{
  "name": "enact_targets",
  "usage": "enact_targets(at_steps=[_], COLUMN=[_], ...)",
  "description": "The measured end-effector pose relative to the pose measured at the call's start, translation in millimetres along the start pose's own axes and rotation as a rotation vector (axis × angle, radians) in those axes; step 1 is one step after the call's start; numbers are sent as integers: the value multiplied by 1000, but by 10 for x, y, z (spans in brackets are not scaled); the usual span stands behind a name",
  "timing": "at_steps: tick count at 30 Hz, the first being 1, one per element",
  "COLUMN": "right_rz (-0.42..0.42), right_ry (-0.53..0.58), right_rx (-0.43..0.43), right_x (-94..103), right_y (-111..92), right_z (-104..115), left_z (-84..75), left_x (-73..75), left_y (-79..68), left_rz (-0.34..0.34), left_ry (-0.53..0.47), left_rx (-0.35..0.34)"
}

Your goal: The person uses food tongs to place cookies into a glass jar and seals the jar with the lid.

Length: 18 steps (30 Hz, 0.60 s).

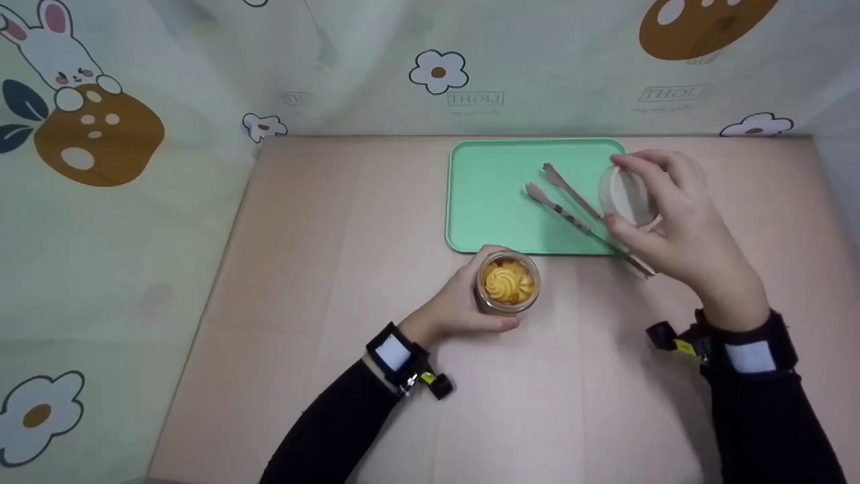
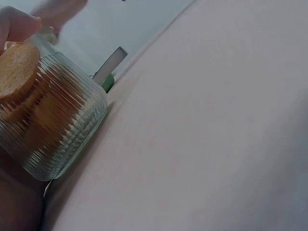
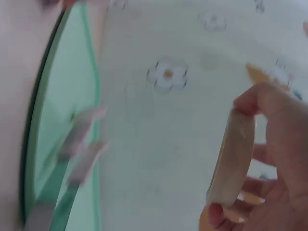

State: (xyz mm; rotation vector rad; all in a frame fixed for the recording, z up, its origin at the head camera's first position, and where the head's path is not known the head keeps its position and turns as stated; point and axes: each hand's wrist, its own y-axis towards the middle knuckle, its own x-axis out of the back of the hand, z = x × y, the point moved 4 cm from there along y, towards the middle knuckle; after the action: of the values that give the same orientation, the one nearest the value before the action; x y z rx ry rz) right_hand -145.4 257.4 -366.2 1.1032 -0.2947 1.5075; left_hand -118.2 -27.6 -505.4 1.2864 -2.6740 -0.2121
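My left hand (image 1: 460, 302) is wrapped round a ribbed glass jar (image 2: 89, 113) with its mouth uncovered. Yellow swirled cookies (image 1: 502, 282) show inside it. In the left wrist view the jar's base is close to the table, and browner cookie sides show through the glass. Off to the right and raised, my right hand (image 1: 692, 222) pinches a round pale lid (image 1: 619, 195) by its edge between thumb and fingers. The right wrist view shows the lid (image 3: 233, 159) edge-on. Beneath that hand, tongs (image 1: 571, 218) lie spread across the tray.
The green tray (image 1: 494, 225) stands at the back of the pinkish table (image 1: 349, 269). The tongs' near end sticks out past the tray's front edge. A printed curtain (image 1: 349, 60) with flowers rises behind the table and along its left side.
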Motion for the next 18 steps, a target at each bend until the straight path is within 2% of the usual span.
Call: enact_targets(at_steps=[4,7,12,18], right_rz=[29,74,172,235], right_ry=[70,117,142,123], right_rx=[266,401,520,633], right_x=[-126,-261,-476,-591], right_y=[-68,-121,-159,-98], right_z=[438,662,856,978], left_z=[-21,-32,-19,-9], left_x=[3,6,7,8], left_y=[11,16,17,16], left_rz=[4,6,6,9], left_ry=[6,22,58,76], left_rx=[-21,-33,-41,-49])
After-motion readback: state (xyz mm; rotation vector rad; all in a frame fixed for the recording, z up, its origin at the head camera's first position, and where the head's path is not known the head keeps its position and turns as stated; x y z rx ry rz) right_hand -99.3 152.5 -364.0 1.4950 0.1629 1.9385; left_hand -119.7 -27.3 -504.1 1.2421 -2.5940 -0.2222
